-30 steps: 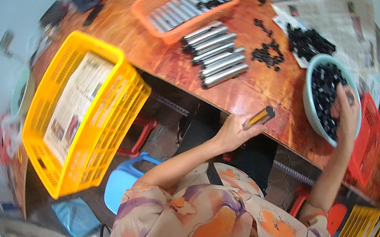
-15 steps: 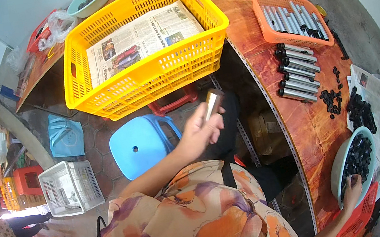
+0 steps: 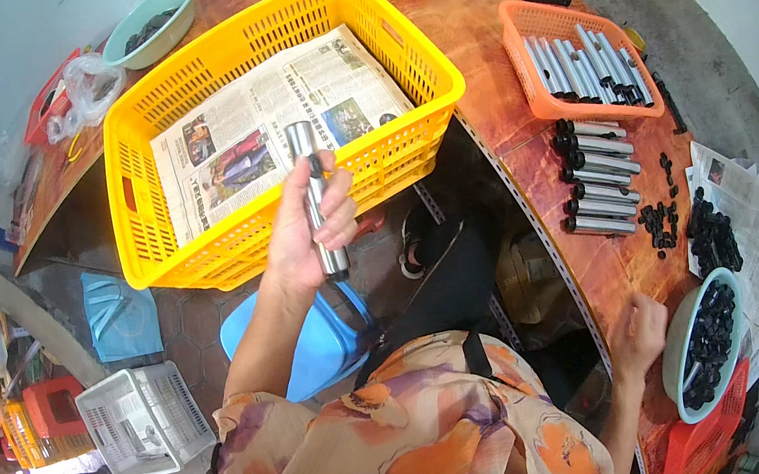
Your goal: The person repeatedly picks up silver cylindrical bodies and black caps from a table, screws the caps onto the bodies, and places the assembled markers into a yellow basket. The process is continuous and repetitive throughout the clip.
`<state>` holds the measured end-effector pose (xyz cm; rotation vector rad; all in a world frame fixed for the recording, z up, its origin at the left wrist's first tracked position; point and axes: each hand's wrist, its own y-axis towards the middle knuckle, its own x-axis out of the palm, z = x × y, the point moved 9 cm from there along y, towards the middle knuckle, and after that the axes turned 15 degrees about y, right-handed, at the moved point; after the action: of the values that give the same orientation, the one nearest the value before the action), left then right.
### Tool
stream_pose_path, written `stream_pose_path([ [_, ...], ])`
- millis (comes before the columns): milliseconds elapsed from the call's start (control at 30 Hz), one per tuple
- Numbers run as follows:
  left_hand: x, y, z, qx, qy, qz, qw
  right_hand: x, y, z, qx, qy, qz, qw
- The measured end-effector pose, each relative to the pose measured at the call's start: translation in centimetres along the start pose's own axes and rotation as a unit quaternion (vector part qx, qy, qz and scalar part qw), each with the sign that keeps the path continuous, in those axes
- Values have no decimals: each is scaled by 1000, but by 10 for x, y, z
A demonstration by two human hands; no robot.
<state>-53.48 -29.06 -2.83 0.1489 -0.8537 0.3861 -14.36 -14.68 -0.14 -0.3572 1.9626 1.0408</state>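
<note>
Tube [image 3: 316, 197], a slim silver metal cylinder with a dark cap at its lower end, stands nearly upright in the left hand [image 3: 303, 235], whose fingers are wrapped tight round its lower half, thumb on the near side. It hangs over the near wall of the yellow basket [image 3: 263, 39], just at 6 o'clock of the newspaper [image 3: 259, 126] that lines the basket floor. It looks rigid and smooth, probably light for its length and a little slippery, so a grip round the middle or lower half seems surest; the capped end may give a rougher hold. The right hand [image 3: 638, 333] rests on the table [image 3: 481, 6] edge at 9 o'clock of the bowl [image 3: 673, 373] of small black caps; its fingers are curled together, and I cannot tell whether they hold anything. At 12 o'clock of that hand lie a row of capped tubes [image 3: 599, 183], loose caps [image 3: 658, 221], and an orange tray [image 3: 523, 70] of bare tubes.
</note>
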Motion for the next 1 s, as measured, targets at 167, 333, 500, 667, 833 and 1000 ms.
stream_pose_path([
  [167,-48,44,68,18,275,120,954,57,-12,37,66,39,-31,997],
  [333,-106,130,124,-5,718,159,677,67,-8,47,94,50,-26,994],
  [500,-185,250,108,48,868,80,488,68,-6,49,102,30,-29,994],
  [667,-217,314,106,1,899,139,416,72,-10,56,126,20,-33,991],
  [833,-252,351,98,-4,889,144,435,73,-15,63,170,26,-55,984],
  [1000,-261,362,106,57,911,151,379,77,-13,64,180,9,-72,981],
])
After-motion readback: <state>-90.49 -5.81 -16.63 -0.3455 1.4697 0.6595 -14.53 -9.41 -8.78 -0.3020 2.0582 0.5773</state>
